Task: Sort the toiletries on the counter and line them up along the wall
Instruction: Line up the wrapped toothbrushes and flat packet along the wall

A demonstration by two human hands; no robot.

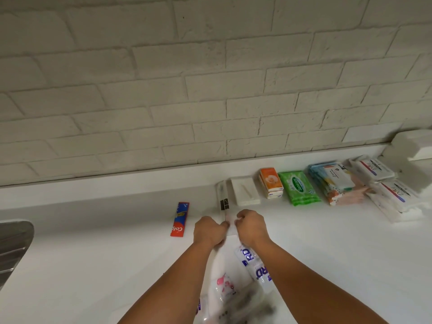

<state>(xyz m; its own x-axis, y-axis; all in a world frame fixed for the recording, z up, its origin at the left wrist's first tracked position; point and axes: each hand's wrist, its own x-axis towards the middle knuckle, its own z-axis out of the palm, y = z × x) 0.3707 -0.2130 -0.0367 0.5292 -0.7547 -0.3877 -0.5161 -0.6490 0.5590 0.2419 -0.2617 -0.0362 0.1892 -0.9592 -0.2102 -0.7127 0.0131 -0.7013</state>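
Note:
On the white counter (pixel 93 253), my left hand (pixel 209 231) and my right hand (pixel 251 228) both pinch the near end of a long clear toothbrush pack (pixel 224 197) with a black label, lying lengthwise toward the wall. A red toothpaste box (pixel 180 219) lies to its left. Lined up to the right are a white flat packet (pixel 245 191), orange tissue packs (pixel 271 183), a green wipes pack (pixel 299 188), a stack of blue and pink packets (pixel 334 183) and white packs (pixel 383 183).
A clear plastic bag (pixel 233 288) with sachets printed in blue lies between my forearms. A metal sink edge (pixel 14 244) shows at far left. A white box-like object (pixel 413 146) sits at the far right by the white brick wall (pixel 187 90).

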